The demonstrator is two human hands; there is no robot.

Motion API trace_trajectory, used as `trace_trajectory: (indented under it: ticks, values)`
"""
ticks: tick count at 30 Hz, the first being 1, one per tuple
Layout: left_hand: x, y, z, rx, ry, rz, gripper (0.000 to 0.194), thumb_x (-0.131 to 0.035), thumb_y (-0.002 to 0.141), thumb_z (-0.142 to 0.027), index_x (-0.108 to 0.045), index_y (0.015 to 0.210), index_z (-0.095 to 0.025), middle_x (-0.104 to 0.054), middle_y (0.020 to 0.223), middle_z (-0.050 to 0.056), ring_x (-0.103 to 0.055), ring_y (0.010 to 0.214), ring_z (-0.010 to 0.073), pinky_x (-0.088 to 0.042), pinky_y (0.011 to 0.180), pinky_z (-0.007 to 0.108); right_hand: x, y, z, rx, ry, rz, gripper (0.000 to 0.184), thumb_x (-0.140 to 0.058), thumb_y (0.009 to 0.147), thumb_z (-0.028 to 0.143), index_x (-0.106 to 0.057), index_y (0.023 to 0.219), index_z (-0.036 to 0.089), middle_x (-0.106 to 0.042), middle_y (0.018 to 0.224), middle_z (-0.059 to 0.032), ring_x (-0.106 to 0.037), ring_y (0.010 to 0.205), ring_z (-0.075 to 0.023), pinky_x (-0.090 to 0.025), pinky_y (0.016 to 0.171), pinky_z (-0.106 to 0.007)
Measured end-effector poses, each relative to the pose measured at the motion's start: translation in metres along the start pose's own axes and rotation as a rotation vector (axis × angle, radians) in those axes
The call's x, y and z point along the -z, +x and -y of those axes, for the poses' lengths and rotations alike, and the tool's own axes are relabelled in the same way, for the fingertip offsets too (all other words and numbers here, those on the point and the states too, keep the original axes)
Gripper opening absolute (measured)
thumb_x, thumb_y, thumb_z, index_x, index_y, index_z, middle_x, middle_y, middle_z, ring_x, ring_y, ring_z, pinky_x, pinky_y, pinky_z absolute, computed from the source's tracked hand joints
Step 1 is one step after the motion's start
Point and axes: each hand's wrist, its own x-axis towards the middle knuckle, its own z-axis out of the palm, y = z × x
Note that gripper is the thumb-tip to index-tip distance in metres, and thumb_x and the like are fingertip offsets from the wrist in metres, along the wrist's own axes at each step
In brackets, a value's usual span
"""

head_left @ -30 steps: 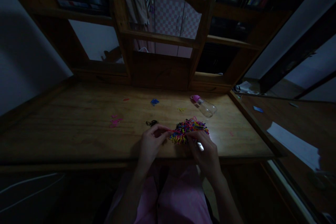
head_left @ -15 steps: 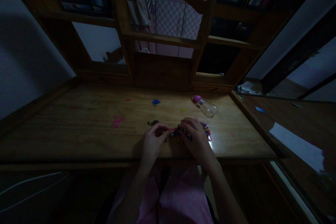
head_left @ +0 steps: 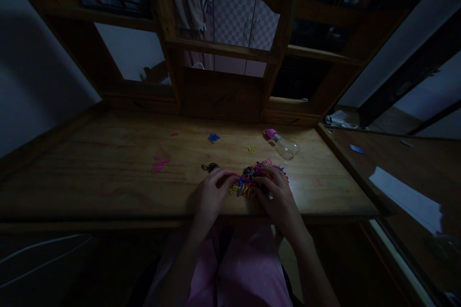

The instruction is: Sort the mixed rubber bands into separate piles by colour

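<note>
A pile of small thin coloured loops [head_left: 248, 178], paper-clip or band-like, lies near the desk's front edge; their exact kind is too dark to tell. My left hand [head_left: 214, 192] is at the pile's left side, thumb and forefinger pinched together on a reddish loop [head_left: 235, 175]. Over the pile's right part rests my right hand [head_left: 277, 192], fingers bent and apart, the tips touching the loops. Just beyond my left hand is a black bunch of loops [head_left: 209, 167]. Smaller groups are spread about: pink [head_left: 159, 165], blue [head_left: 213, 138], yellow [head_left: 250, 149] and one red piece [head_left: 174, 134].
A clear bottle with a pink cap [head_left: 284, 146] lies on its side behind the pile. The wooden desk [head_left: 90, 172] has a shelf unit [head_left: 223, 50] along its back. On the brown surface to the right are a white paper [head_left: 406, 196] and a small blue item [head_left: 356, 149].
My right hand has drawn back and slightly right, uncovering more of the pile. The loops there look more spread out. My left hand stays nearly in place, and the view has shifted slightly.
</note>
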Motion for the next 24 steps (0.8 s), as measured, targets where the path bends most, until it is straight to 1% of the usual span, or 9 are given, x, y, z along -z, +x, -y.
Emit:
trace_trajectory:
  ticks: [2, 4, 10, 13, 15, 17, 20, 22, 24]
  values:
    - [0.001, 0.0, -0.002, -0.017, 0.025, 0.0, 0.015, -0.063, 0.086, -0.033, -0.073, 0.086, -0.022, -0.069, 0.09, 0.003, -0.065, 0.087, 0.0181, -0.049, 0.079, 0.026, -0.002, 0.0, -0.002, 0.009, -0.004, -0.004, 0.019, -0.064, 0.086, 0.016, -0.069, 0.103, 0.024, -0.06, 0.126, -0.0113, -0.052, 0.119, -0.0295, -0.046, 0.098, -0.052]
    - [0.001, 0.001, -0.004, -0.003, 0.033, -0.001, 0.016, -0.061, 0.088, -0.033, -0.072, 0.086, -0.021, -0.069, 0.09, 0.003, -0.065, 0.087, 0.0176, -0.049, 0.078, 0.025, -0.002, -0.001, -0.003, 0.007, 0.001, 0.0, 0.019, -0.064, 0.087, 0.017, -0.069, 0.103, 0.024, -0.06, 0.125, -0.0111, -0.053, 0.119, -0.029, -0.046, 0.098, -0.051]
    - [0.001, 0.0, -0.004, 0.025, 0.061, -0.006, 0.02, -0.057, 0.09, -0.035, -0.069, 0.084, -0.021, -0.068, 0.089, 0.002, -0.064, 0.086, 0.0176, -0.047, 0.077, 0.024, -0.002, -0.003, -0.002, -0.056, 0.031, -0.034, 0.013, -0.065, 0.087, 0.017, -0.07, 0.097, 0.023, -0.063, 0.118, -0.0106, -0.055, 0.115, -0.027, -0.048, 0.096, -0.047]
    - [0.001, 0.0, -0.001, 0.073, 0.045, 0.023, 0.021, -0.054, 0.091, -0.038, -0.066, 0.085, -0.022, -0.068, 0.087, 0.002, -0.064, 0.083, 0.0173, -0.047, 0.075, 0.024, -0.001, -0.001, 0.001, -0.066, 0.064, -0.055, 0.01, -0.066, 0.087, 0.017, -0.07, 0.093, 0.023, -0.065, 0.113, -0.0086, -0.057, 0.11, -0.0256, -0.048, 0.094, -0.046]
    - [0.001, -0.001, 0.0, 0.124, 0.021, 0.049, 0.024, -0.052, 0.092, -0.041, -0.065, 0.087, -0.022, -0.068, 0.083, 0.001, -0.063, 0.077, 0.0167, -0.046, 0.069, 0.023, 0.001, 0.001, 0.004, -0.088, 0.091, -0.08, 0.007, -0.066, 0.087, 0.018, -0.07, 0.09, 0.023, -0.067, 0.108, -0.0077, -0.059, 0.105, -0.0243, -0.05, 0.091, -0.043]
    - [0.0, -0.002, 0.0, 0.158, 0.01, 0.064, 0.027, -0.05, 0.093, -0.044, -0.064, 0.086, -0.022, -0.067, 0.077, 0.0, -0.061, 0.07, 0.016, -0.044, 0.064, 0.023, 0.005, 0.003, 0.007, -0.122, 0.125, -0.109, 0.007, -0.065, 0.088, 0.019, -0.07, 0.09, 0.023, -0.067, 0.104, -0.0068, -0.061, 0.101, -0.0228, -0.051, 0.088, -0.041]
    - [0.001, -0.002, -0.001, 0.156, 0.003, 0.066, 0.028, -0.051, 0.092, -0.045, -0.062, 0.082, -0.022, -0.064, 0.072, -0.001, -0.059, 0.068, 0.0151, -0.042, 0.062, 0.022, 0.014, 0.004, 0.008, -0.189, 0.171, -0.146, 0.006, -0.064, 0.089, 0.021, -0.069, 0.091, 0.023, -0.069, 0.1, -0.005, -0.063, 0.098, -0.0209, -0.051, 0.087, -0.037]
    - [0.001, -0.002, -0.002, 0.146, -0.004, 0.062, 0.027, -0.052, 0.092, -0.044, -0.062, 0.081, -0.022, -0.063, 0.071, -0.002, -0.059, 0.068, 0.0148, -0.043, 0.062, 0.022, 0.022, 0.004, 0.006, -0.273, 0.179, -0.173, 0.006, -0.064, 0.089, 0.025, -0.069, 0.093, 0.023, -0.07, 0.098, -0.0038, -0.065, 0.094, -0.02, -0.051, 0.085, -0.035]
    - [0.002, -0.002, -0.002, 0.145, -0.01, 0.059, 0.027, -0.053, 0.092, -0.044, -0.063, 0.081, -0.022, -0.065, 0.072, -0.001, -0.061, 0.069, 0.0153, -0.044, 0.064, 0.022, 0.03, 0.002, 0.001, -0.368, 0.179, -0.206, 0.01, -0.065, 0.089, 0.03, -0.069, 0.094, 0.022, -0.071, 0.092, -0.0026, -0.067, 0.087, -0.019, -0.051, 0.079, -0.032]
